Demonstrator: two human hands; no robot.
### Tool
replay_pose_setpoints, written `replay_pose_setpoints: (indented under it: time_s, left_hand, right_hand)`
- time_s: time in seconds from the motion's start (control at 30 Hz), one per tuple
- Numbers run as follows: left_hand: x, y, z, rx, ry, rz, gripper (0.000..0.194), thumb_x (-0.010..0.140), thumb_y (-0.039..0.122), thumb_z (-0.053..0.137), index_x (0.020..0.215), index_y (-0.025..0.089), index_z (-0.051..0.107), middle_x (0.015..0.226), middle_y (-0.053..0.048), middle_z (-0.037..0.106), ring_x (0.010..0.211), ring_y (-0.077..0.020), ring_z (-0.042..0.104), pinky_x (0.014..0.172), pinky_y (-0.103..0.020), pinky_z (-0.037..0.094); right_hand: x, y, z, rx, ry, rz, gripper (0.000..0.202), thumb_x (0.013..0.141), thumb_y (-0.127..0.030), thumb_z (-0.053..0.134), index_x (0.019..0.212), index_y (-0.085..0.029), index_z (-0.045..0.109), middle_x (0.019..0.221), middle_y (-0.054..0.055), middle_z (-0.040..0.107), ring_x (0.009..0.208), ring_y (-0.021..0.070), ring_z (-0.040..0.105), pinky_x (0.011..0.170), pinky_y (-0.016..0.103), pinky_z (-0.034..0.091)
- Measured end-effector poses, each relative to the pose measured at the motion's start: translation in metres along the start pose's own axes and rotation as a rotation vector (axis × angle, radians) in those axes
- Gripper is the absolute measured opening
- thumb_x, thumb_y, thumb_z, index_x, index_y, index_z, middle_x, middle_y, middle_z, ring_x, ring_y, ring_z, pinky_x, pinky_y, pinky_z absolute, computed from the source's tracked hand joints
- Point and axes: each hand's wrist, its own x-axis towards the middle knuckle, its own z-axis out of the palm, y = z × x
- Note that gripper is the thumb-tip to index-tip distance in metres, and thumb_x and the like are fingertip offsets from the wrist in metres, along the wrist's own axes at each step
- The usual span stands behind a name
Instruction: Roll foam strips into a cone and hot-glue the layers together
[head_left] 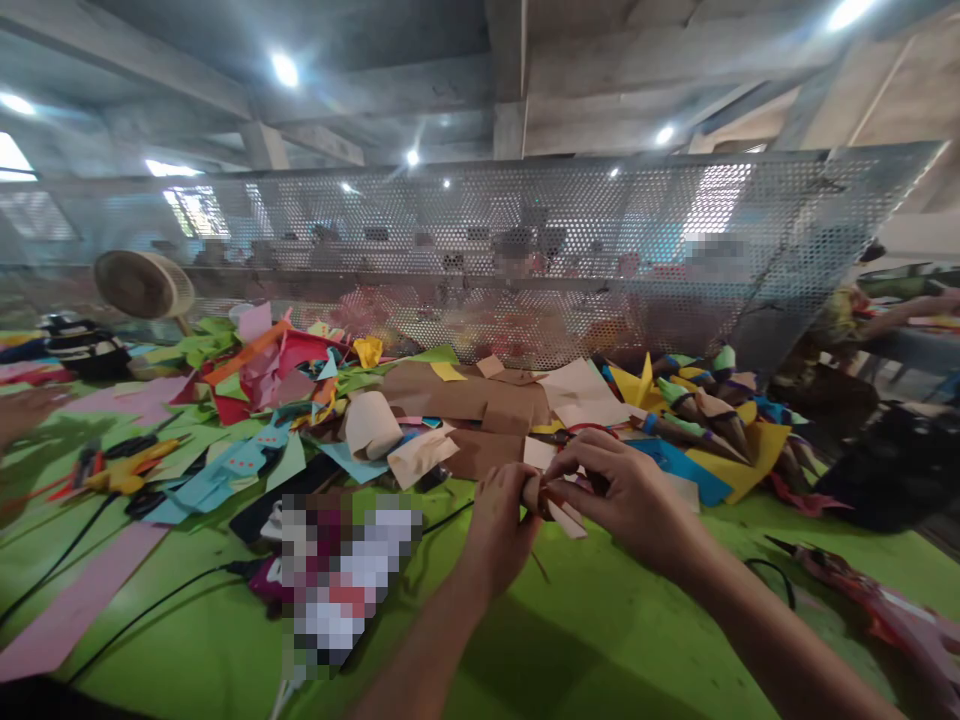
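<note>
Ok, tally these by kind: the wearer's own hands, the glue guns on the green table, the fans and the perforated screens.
Own hands: 2, left hand and right hand
Glue guns: 2, yellow gun and red gun
Fan: 1
Perforated screen: 1
Total: 6

bare left hand (499,515): back upward, fingers curled in a grip | bare right hand (613,482): just beside it, knuckles raised, thumb and forefinger drawn together | bare left forearm (431,640): slanting inward from bottom edge | bare right forearm (765,610): reaching in from lower right
</note>
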Motion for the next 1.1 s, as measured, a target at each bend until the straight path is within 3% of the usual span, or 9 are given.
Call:
replay_pose_setpoints:
  time_s: [0.23,0.37,0.5,0.63,0.77,0.93,1.1]
  left_hand:
    - [-0.001,-0.004,0.003,-0.160,0.014,-0.002,0.034,0.072,-0.001,0.057,0.099,0.020,0.054,0.100,-0.004,0.062,0.098,-0.0212,0.054,0.088,-0.033,0.039]
    - [-0.004,0.001,0.001,-0.268,-0.010,-0.018,0.026,0.080,0.014,0.064,0.103,0.020,0.054,0.106,-0.005,0.062,0.100,-0.0199,0.055,0.090,-0.031,0.041]
    - [-0.006,0.011,-0.005,-0.334,-0.101,-0.073,0.033,0.087,0.029,0.063,0.117,0.021,0.051,0.118,-0.007,0.060,0.104,-0.0198,0.054,0.092,-0.031,0.042]
    - [-0.006,0.017,-0.008,-0.395,-0.121,-0.117,0.033,0.091,0.032,0.057,0.121,0.020,0.051,0.126,-0.008,0.059,0.109,-0.0204,0.054,0.096,-0.032,0.041]
    - [-0.004,0.008,0.001,-0.479,-0.082,-0.158,0.029,0.092,0.033,0.057,0.118,0.021,0.054,0.119,-0.006,0.063,0.110,-0.0201,0.055,0.099,-0.032,0.041]
    - [-0.002,-0.008,0.012,-0.511,-0.073,-0.122,0.027,0.090,0.030,0.060,0.114,0.020,0.055,0.112,-0.004,0.065,0.104,-0.0181,0.058,0.094,-0.029,0.043]
    - [-0.002,-0.012,0.015,-0.336,-0.070,-0.058,0.024,0.088,0.028,0.062,0.108,0.020,0.053,0.097,-0.002,0.066,0.084,-0.0150,0.059,0.076,-0.025,0.046]
  right_hand:
    - [-0.001,0.004,-0.004,0.044,0.079,0.020,0.011,0.094,-0.027,0.062,0.087,-0.021,0.069,0.089,0.004,0.066,0.081,0.0173,0.061,0.071,0.028,0.046]
    - [-0.005,0.007,-0.008,0.071,0.095,0.048,0.023,0.096,-0.030,0.058,0.077,-0.020,0.066,0.080,0.004,0.065,0.076,0.0171,0.060,0.069,0.029,0.046]
    - [-0.012,0.015,-0.007,0.088,0.101,0.076,0.032,0.095,-0.037,0.058,0.069,-0.020,0.064,0.072,0.003,0.062,0.068,0.0173,0.058,0.063,0.029,0.044]
    - [-0.017,0.024,-0.003,0.165,0.167,0.141,0.022,0.090,-0.039,0.065,0.080,-0.021,0.069,0.076,0.003,0.066,0.071,0.0184,0.059,0.064,0.030,0.046]
    - [-0.020,0.024,-0.003,0.239,0.246,0.178,0.017,0.089,-0.037,0.067,0.094,-0.021,0.070,0.084,0.003,0.068,0.071,0.0170,0.059,0.063,0.028,0.047]
    - [-0.022,0.015,-0.004,0.186,0.117,0.078,0.021,0.087,-0.031,0.070,0.108,-0.026,0.069,0.093,0.003,0.068,0.072,0.0154,0.059,0.066,0.027,0.049]
    - [-0.021,0.013,0.004,0.112,0.088,0.059,0.009,0.092,-0.029,0.065,0.095,-0.024,0.072,0.093,0.005,0.069,0.078,0.0176,0.062,0.066,0.028,0.048]
